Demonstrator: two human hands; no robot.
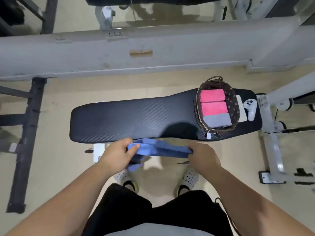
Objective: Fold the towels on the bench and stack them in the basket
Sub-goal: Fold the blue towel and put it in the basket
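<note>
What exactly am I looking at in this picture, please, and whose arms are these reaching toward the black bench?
There is no machine here: a person wears a wide-angle camera on the head, so this single picture looks down over their own arms. The left hand and right hand each grip one end of a blue towel, held stretched in the air just in front of the padded bench. On the bench's right end stands a woven basket that already holds two folded pink towels and a grey towel, side by side. Beside the basket lies a white controller.
</note>
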